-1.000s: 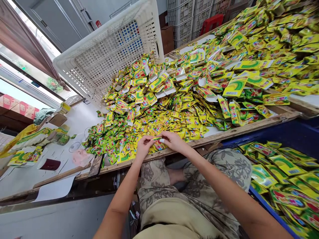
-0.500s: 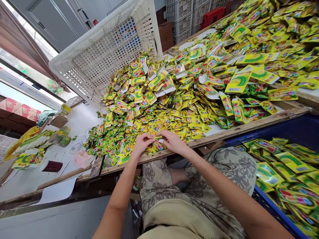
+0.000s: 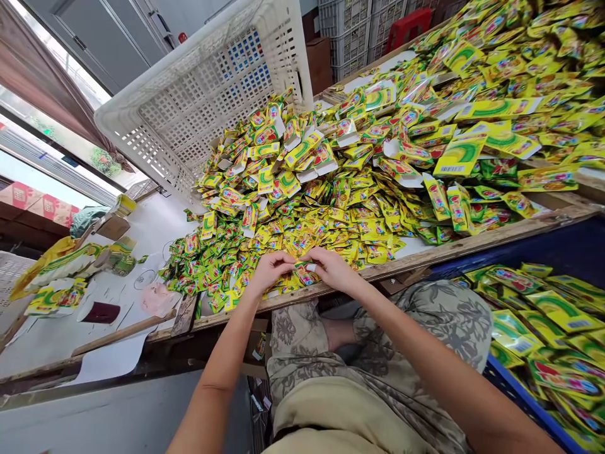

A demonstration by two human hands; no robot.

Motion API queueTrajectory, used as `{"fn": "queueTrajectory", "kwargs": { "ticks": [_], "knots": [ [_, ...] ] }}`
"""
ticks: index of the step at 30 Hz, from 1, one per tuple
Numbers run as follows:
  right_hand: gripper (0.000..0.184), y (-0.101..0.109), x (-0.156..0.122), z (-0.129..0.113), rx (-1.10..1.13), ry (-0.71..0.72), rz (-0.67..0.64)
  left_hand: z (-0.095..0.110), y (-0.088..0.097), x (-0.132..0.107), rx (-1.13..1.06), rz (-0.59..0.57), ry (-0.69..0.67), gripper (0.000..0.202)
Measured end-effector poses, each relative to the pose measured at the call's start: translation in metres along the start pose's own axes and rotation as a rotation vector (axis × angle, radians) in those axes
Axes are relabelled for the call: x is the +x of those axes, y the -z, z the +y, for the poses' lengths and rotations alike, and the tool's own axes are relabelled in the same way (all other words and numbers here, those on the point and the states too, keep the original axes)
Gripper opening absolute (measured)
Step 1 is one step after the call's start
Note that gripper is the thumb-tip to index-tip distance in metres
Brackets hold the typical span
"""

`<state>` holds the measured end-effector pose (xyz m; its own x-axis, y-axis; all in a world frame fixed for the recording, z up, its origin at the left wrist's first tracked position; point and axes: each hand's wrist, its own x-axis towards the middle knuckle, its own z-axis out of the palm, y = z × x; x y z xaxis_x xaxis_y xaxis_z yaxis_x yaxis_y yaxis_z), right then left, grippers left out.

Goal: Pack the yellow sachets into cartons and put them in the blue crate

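Over the near edge of the table, my left hand (image 3: 273,272) and my right hand (image 3: 331,270) meet with fingertips pinched on one small yellow printed carton (image 3: 304,273). The fingers cover part of it, so whether its end flap is folded cannot be made out. A white wrap shows on one finger of my right hand. Right behind the hands lies a heap of small yellow sachets (image 3: 331,236). Green sachets (image 3: 208,268) spread to the left of my left hand. Small yellow cartons (image 3: 302,151), some with white flaps standing up, are piled farther back.
A tipped white plastic crate (image 3: 184,101) stands behind the pile. At right, a blue bin (image 3: 529,394) holds flat yellow cartons. A wooden strip (image 3: 425,255) edges the table. A dark red cup-like thing (image 3: 101,313) and a pink piece (image 3: 158,299) lie at left.
Both hands stay together at the table edge on the small carton, with only slight finger movement. The whole view has shifted a little.
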<state>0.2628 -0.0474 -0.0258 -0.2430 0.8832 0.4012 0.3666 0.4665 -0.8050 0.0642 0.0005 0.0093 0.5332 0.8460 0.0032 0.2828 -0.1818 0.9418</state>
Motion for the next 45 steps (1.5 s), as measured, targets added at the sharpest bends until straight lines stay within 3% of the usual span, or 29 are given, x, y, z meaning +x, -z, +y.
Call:
{"fn": "queueTrajectory", "kwargs": {
  "ticks": [4, 11, 16, 20, 23, 26, 30, 33, 36, 40, 42, 45],
  "knots": [
    [0.022, 0.002, -0.002, 0.0, -0.022, -0.015, 0.014, -0.007, -0.002, 0.003, -0.033, 0.014, -0.105, 0.014],
    [0.025, 0.003, -0.004, 0.001, -0.024, -0.038, -0.002, -0.012, 0.0, 0.005, -0.119, -0.03, -0.12, 0.015],
    [0.026, -0.001, -0.005, 0.0, -0.032, -0.018, 0.002, -0.019, 0.001, -0.001, 0.0, -0.003, -0.184, 0.009],
    [0.025, -0.002, -0.008, 0.0, -0.023, -0.034, -0.017, -0.026, -0.001, -0.009, 0.032, -0.014, -0.154, 0.015],
    [0.031, -0.006, -0.009, 0.001, -0.022, -0.046, -0.011, -0.032, -0.01, -0.014, -0.039, 0.053, -0.12, 0.022],
    [0.045, -0.012, -0.008, -0.002, -0.029, -0.053, 0.036, -0.03, -0.023, -0.012, -0.025, 0.193, -0.126, 0.027],
    [0.051, -0.006, -0.002, -0.011, 0.069, -0.071, 0.213, -0.005, -0.034, 0.0, 0.02, 0.328, -0.215, 0.027],
    [0.044, 0.009, -0.006, -0.02, 0.284, -0.128, 0.318, 0.023, -0.042, 0.008, 0.014, 0.253, -0.229, 0.044],
    [0.039, 0.021, -0.021, -0.022, 0.573, -0.201, 0.4, 0.04, -0.058, 0.01, -0.003, 0.119, -0.153, 0.033],
    [0.032, 0.027, -0.049, -0.021, 0.722, -0.268, 0.526, 0.038, -0.086, 0.004, 0.011, 0.059, -0.15, 0.029],
    [0.033, 0.028, -0.06, -0.02, 0.792, -0.246, 0.556, 0.034, -0.096, 0.004, 0.034, 0.058, -0.162, 0.04],
    [0.036, 0.035, -0.07, -0.012, 0.78, -0.215, 0.639, 0.033, -0.11, 0.014, 0.123, -0.001, -0.125, 0.035]
  ]
}}
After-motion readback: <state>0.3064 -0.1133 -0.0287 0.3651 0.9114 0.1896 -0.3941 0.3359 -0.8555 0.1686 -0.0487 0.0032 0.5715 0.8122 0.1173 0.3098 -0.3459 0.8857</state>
